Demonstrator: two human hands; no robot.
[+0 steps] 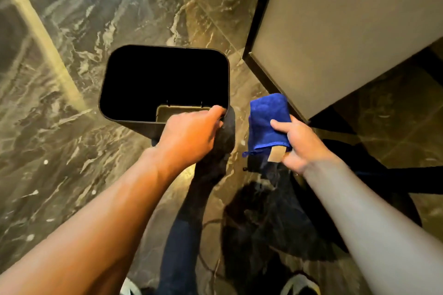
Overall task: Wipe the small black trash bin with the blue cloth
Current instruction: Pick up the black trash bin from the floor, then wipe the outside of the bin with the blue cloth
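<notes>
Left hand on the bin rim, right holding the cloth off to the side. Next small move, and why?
Probably bring the right hand leftward to press the folded blue microfibre cloth against the small black rectangular trash bin. The cloth hangs beside the bin, not touching it, while the left hand grips the near rim, steadying it for wiping.

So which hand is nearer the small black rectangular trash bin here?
Left. The left hand grips the small black rectangular trash bin at its near right rim corner; the right hand is off to the bin's right, apart from it, holding the folded blue cloth.
</notes>
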